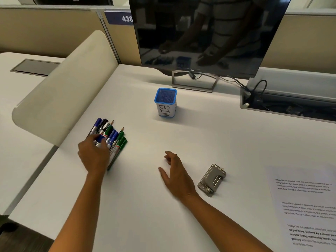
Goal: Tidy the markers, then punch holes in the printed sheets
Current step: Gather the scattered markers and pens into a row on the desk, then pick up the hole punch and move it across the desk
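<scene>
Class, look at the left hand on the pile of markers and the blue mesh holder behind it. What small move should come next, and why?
Probably close the left hand around a few markers and lift them toward the blue holder. The fingers already rest on the pile, the holder looks empty as far as can be seen, and the hole punch and printed sheets lie untouched.

A white counter (181,139) carries a marker bundle (109,137), blue mesh bin (165,102) and grey hole punch (211,180). Printed sheets (307,206) lie at its right edge, a monitor stand (194,82) at the back.
</scene>
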A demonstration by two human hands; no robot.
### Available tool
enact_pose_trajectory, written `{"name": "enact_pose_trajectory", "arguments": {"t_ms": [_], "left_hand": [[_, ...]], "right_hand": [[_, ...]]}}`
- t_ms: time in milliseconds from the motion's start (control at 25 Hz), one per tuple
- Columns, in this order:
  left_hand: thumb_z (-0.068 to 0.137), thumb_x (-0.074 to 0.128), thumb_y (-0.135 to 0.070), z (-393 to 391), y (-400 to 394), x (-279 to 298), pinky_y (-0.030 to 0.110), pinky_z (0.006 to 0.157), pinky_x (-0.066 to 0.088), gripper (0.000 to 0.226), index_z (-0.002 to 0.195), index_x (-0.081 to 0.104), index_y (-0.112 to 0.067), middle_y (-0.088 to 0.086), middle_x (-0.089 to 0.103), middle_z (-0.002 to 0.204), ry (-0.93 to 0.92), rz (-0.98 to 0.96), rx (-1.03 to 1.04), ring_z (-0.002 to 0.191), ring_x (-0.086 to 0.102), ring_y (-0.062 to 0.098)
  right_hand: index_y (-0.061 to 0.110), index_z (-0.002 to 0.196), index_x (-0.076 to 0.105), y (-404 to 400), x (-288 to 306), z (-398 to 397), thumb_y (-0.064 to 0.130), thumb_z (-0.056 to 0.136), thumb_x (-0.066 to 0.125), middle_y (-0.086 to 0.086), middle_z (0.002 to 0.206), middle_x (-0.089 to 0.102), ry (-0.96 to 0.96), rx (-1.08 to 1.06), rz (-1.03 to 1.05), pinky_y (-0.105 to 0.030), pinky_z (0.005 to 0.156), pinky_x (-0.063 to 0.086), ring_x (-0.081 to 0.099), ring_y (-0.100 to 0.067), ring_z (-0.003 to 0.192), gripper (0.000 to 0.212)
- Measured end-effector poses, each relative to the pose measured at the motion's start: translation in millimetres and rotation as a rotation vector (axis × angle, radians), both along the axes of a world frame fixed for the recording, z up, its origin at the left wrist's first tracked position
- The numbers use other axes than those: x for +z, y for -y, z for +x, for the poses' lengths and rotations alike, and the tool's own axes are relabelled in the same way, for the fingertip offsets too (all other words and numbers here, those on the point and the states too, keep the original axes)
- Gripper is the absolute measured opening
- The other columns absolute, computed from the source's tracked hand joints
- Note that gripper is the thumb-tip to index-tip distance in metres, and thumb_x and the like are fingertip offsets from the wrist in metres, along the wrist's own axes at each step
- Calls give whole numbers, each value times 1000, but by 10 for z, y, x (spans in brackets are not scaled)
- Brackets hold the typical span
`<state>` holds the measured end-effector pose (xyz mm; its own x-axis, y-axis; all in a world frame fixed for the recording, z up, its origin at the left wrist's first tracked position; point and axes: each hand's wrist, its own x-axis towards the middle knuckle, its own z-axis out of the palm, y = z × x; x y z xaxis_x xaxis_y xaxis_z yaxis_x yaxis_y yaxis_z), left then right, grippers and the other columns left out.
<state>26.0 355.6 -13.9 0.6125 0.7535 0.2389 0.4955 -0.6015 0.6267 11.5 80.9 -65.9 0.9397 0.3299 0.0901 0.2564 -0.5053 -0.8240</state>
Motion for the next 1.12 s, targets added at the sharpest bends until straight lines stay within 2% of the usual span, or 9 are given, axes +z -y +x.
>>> {"name": "enact_pose_trajectory", "arguments": {"t_ms": [120,280,600,760,920,1000,1120], "left_hand": [[93,62,-18,98,-187,-32,46,98,38,31,124,64,-12,21,67,114,-66,8,37,114,53,39],[95,61,-21,136,-233,-86,48,100,37,35,128,60,-14,23,63,119,-119,2,40,114,53,41],[92,61,-20,14,32,-60,47,103,35,35,126,61,-10,17,66,121,7,56,-1,122,50,34],[90,63,-17,-22,426,-38,49,103,39,33,123,62,-12,16,64,122,47,38,-88,121,52,33],[89,66,-13,-90,973,-63,49,100,46,31,119,65,-9,13,67,117,86,17,-266,114,57,30],[90,67,-15,-138,1188,-96,45,104,44,31,120,65,-11,9,66,122,64,-35,-323,118,56,27],[90,67,-14,-189,1309,-109,43,102,44,29,119,65,-16,7,63,124,59,-158,-380,118,55,26]], "right_hand": [[30,136,26,1,25,-3,30,96,56,3,128,53,65,7,-8,-16,101,42,52,-1,121,50],[25,138,30,6,4,0,30,96,54,2,128,53,74,5,-7,-20,102,44,52,-3,121,49],[18,139,38,10,5,-2,29,97,52,2,126,53,80,22,-25,-24,101,46,54,-7,120,46],[16,137,40,11,55,-9,26,97,52,1,123,54,112,27,-48,-26,100,46,56,-10,116,43],[8,130,48,46,96,3,20,96,53,-4,122,55,134,81,-93,-29,100,46,55,-15,112,36],[7,125,52,69,142,32,18,97,54,-4,122,53,80,125,-107,-28,98,44,52,-18,113,31],[12,122,51,144,249,-7,18,94,57,-1,123,50,-23,161,-151,-30,92,45,48,-17,115,29]]}}
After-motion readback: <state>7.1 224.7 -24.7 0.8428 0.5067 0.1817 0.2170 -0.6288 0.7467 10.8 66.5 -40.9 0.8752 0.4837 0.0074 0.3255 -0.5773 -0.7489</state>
